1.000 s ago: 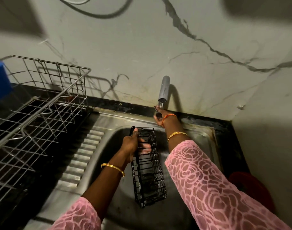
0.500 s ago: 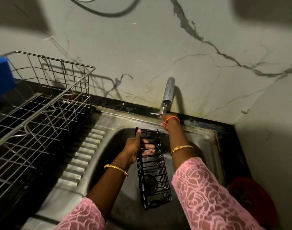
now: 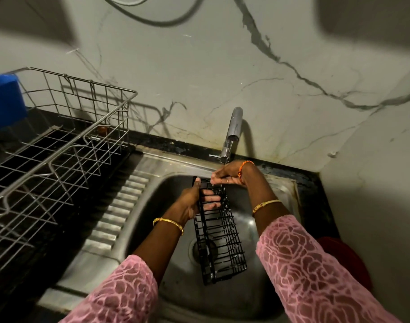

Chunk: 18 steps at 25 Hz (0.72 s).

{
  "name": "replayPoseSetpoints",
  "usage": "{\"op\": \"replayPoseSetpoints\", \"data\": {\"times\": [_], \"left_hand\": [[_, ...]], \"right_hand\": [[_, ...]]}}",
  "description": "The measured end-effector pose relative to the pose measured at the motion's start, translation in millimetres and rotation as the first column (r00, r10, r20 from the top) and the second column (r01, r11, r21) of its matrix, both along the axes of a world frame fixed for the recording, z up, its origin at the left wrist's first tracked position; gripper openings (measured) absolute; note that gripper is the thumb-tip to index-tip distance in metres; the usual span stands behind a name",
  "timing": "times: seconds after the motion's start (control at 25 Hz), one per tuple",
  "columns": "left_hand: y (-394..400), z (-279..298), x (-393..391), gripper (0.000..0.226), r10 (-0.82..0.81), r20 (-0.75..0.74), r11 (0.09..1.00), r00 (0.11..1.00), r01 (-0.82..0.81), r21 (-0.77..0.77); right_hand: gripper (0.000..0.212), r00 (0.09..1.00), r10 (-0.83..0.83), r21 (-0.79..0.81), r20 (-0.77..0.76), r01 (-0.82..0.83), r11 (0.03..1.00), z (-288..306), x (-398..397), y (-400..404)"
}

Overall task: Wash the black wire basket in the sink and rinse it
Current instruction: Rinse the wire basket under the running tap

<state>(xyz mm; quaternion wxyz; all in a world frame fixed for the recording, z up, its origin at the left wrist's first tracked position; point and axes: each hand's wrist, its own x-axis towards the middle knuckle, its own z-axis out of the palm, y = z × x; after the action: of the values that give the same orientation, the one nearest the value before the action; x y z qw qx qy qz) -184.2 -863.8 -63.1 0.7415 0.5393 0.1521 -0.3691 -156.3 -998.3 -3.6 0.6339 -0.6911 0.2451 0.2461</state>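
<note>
The long black wire basket [image 3: 219,241] hangs tilted inside the steel sink [image 3: 166,290], its lower end over the drain. My left hand [image 3: 187,203] grips its upper left side, thumb on the rim and fingers showing through the wires. My right hand [image 3: 227,175] is at the basket's far end, just under the tap [image 3: 233,127], with its fingers stretched left and touching the top rim. A thin stream of water falls from the tap onto that end, and drops cling to the wires.
A steel wire dish rack [image 3: 59,145] stands on the black counter to the left, with a blue container [image 3: 3,101] behind it. The ribbed drainboard [image 3: 120,210] lies between rack and basin. A red object [image 3: 346,259] sits low at the right. Marble walls close the corner.
My right hand left the tap handle and came down to the basket's far end. Water now runs from the tap. My left hand kept its grip on the basket.
</note>
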Motion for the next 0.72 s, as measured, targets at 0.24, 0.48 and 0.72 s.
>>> {"op": "replayPoseSetpoints", "data": {"times": [0.24,0.48,0.72], "left_hand": [[-2,5,-2,0.072,-0.035,0.024,0.999,0.999,0.035,0.018],[0,14,-9,0.062,-0.063,0.124,0.997,0.990,0.055,0.060],[1,19,-18,0.060,-0.138,0.184,0.990,0.973,0.132,0.046]], "right_hand": [[0.016,0.989,-0.035,-0.210,0.147,0.066,0.976,16,-3,-7],[0.080,0.968,-0.233,-0.118,-0.093,0.222,0.968,-52,-45,-59],[0.121,0.879,-0.390,0.209,-0.274,0.450,0.868,-146,-79,-48]]}}
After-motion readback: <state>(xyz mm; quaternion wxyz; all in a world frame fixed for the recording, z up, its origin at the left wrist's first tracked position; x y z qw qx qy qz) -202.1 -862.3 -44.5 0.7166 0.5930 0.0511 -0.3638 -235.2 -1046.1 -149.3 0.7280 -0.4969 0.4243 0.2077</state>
